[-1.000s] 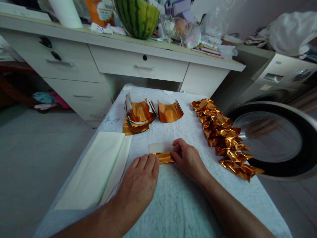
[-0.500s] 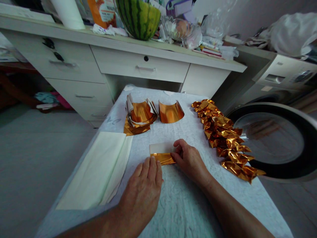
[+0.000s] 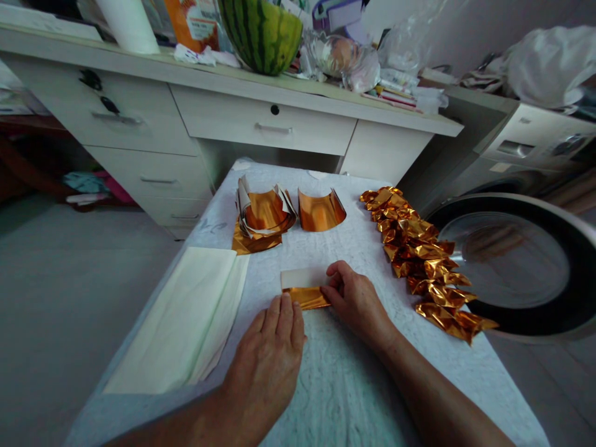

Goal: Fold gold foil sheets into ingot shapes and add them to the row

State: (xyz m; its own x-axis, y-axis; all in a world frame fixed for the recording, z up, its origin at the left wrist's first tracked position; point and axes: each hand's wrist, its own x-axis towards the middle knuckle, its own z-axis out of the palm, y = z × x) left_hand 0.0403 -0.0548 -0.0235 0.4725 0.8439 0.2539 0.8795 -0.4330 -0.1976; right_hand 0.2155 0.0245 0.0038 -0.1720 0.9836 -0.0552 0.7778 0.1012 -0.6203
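Note:
A sheet of gold foil paper (image 3: 307, 298) lies partly folded on the cloth-covered table, its white side showing along the far part. My left hand (image 3: 272, 347) rests flat on its left end, fingers stretched out side by side. My right hand (image 3: 356, 301) pinches the right end between thumb and curled fingers. Beyond them stand curled gold sheets (image 3: 267, 214) in a stack and one curled gold sheet (image 3: 322, 211) apart. A row of crumpled gold foil pieces (image 3: 428, 251) runs down the right side. Pale folded paper (image 3: 181, 323) lies at the left.
Behind the table, a white desk (image 3: 223, 74) with drawers carries a cut watermelon (image 3: 263, 34), a glass bowl (image 3: 335, 53) and plastic bags. A washing machine's round door (image 3: 516, 264) stands open close to the table's right edge.

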